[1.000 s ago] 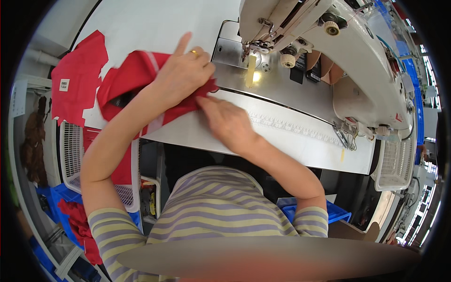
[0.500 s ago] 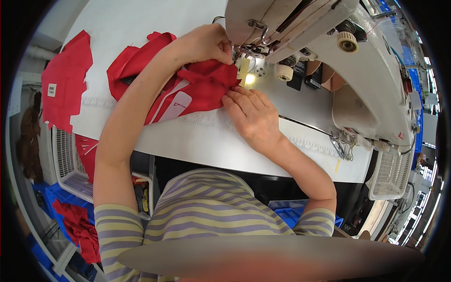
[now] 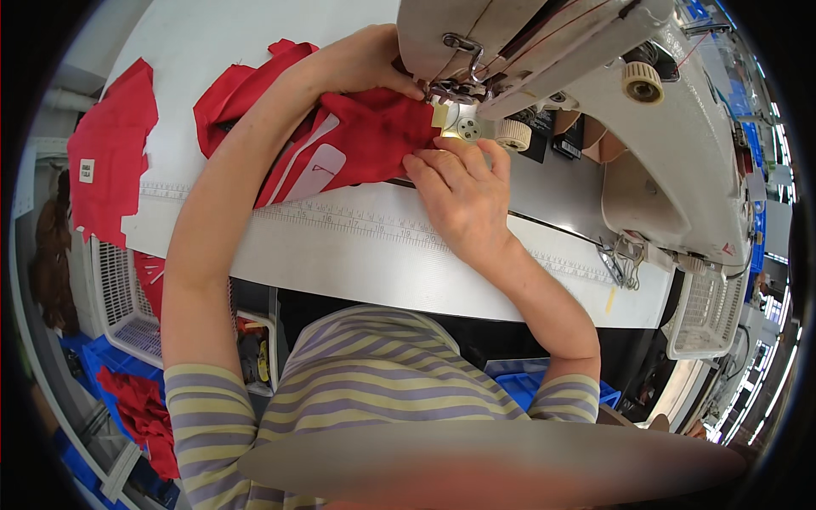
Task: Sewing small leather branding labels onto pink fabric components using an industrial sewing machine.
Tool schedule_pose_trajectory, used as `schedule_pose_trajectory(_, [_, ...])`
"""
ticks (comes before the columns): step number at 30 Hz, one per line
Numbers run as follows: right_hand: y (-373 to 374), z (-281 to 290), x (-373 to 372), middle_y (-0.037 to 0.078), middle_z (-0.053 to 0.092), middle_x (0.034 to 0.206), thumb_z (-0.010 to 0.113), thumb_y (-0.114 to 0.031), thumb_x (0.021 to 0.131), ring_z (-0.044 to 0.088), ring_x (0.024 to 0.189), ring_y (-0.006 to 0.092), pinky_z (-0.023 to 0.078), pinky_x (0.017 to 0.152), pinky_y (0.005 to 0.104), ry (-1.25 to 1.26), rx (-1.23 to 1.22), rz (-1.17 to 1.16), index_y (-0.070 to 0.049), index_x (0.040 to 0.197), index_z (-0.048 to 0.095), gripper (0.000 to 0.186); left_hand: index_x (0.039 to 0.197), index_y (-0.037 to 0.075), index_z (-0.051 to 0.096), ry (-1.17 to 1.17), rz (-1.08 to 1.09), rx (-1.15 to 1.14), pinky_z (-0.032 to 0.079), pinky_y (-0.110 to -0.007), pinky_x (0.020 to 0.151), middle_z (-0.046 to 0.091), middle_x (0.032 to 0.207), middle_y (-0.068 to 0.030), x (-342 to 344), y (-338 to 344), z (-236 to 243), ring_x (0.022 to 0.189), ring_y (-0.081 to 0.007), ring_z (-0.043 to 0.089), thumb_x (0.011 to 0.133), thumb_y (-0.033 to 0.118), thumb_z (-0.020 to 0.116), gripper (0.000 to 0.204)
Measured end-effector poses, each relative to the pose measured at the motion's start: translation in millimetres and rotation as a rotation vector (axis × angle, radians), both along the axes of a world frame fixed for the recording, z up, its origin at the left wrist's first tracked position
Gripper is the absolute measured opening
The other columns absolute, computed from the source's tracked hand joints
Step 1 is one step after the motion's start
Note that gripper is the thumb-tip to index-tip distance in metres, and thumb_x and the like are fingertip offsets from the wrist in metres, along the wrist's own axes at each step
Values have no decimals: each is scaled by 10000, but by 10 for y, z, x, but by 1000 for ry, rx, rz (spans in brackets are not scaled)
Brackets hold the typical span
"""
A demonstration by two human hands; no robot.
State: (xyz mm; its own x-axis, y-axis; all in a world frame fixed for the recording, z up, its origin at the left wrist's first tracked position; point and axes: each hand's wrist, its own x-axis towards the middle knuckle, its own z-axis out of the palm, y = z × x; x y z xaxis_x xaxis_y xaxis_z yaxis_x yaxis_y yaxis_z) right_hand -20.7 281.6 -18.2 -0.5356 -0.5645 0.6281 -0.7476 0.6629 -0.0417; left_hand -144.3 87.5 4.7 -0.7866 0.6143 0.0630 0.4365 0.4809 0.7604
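Observation:
My left hand (image 3: pixel 378 72) is closed on the red fabric (image 3: pixel 361 136) by the presser foot, its fingers partly hidden by the machine head. The fabric is bunched leftward, with white stripes and a pale pointed patch. My right hand (image 3: pixel 461 191) has bent fingers closed on the fabric's right edge, just before the needle area and yellow guide strip (image 3: pixel 439 115). The white sewing machine (image 3: pixel 697 157) arches over the steel plate (image 3: pixel 552 191) from the right. A separate red piece (image 3: pixel 110 161) with a small label lies at the table's left.
The white tabletop (image 3: pixel 357 268) has a printed ruler along it. A basket (image 3: pixel 123 302) with red pieces hangs left, another (image 3: pixel 705 331) right. Below left is a blue crate (image 3: pixel 100 365) with red cloth. Thread snips (image 3: pixel 620 263) sit at the plate's right end, dark packets (image 3: pixel 568 136) behind.
Both hands have moved up and rightward, carrying the red fabric to the needle. In the last half second my right hand has edged forward and my left has slipped farther behind the machine head.

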Motion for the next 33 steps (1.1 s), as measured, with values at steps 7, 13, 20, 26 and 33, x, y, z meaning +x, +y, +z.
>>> schedule_pose_trajectory(7, [-22,-66,-22,36,630,888,652,-94,666,581,909,192,396,819,375,-11,-43,34,-38,906,676,248,1016,-13,629,-73,-29,8,497,-339,843,698,960,-95,9,-22,148,911,-219,646,731,116,763,340])
schedule_pose_trajectory(13, [2,-28,0,5,656,890,719,-44,651,594,827,163,404,768,334,-45,6,4,-63,917,691,268,890,14,660,394,-4,-290,491,-409,799,652,869,-84,554,-157,407,900,-268,617,794,139,640,158])
schedule_pose_trajectory(20, [174,5,33,43,670,1088,690,15,663,606,933,187,425,833,338,-197,-23,95,-55,991,685,336,985,35,708,676,-3,-95,491,-384,846,679,1097,-27,1081,-153,-271,980,-228,600,765,79,649,232])
schedule_pose_trajectory(26, [241,-15,-139,66,664,1090,672,-24,683,605,961,228,441,825,359,-222,-1,131,-56,976,687,295,992,33,703,761,-60,-64,475,-362,870,679,1102,-32,893,-206,-316,965,-246,572,755,88,681,244])
schedule_pose_trajectory(33, [206,-23,-235,85,631,1006,663,-3,725,601,841,264,490,677,371,-261,-40,20,-105,1009,692,303,1004,66,714,604,-24,-41,441,-352,925,689,1074,-16,662,-180,-277,987,-231,586,818,151,649,214])
